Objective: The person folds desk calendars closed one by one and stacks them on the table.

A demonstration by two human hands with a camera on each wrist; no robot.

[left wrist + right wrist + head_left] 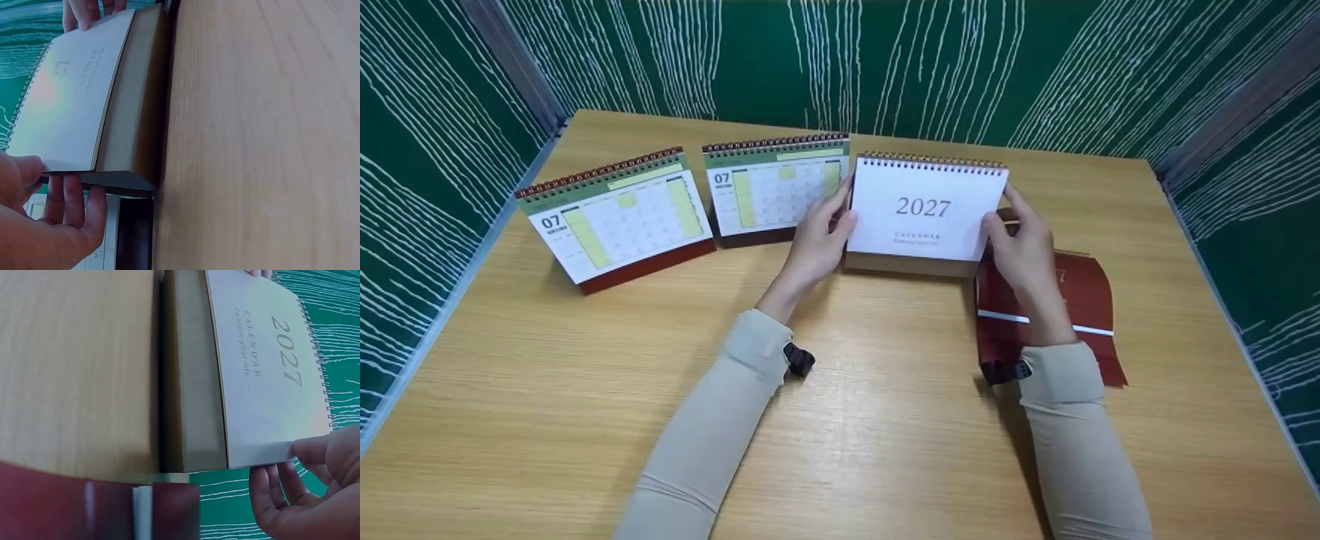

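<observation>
A white spiral-bound desk calendar (926, 236) with "2027" on its cover stands tilted back on a tan card base. My left hand (819, 238) holds its left edge, thumb at the front and fingers along the side. On the opposite edge, my right hand (1026, 251) grips the calendar the same way. The right wrist view shows the thumb (312, 451) on the cover's edge and the other fingers curled beneath it. In the left wrist view the calendar's base (126, 107) is on or very near the wooden table (253, 140); I cannot tell which.
Two similar desk calendars, one at far left (630, 217) and one at back middle (769, 191), stand showing pages marked 07. A dark red item (1084, 300) with a white band lies partly under my right forearm. Green panels (780, 60) with white lines surround the table.
</observation>
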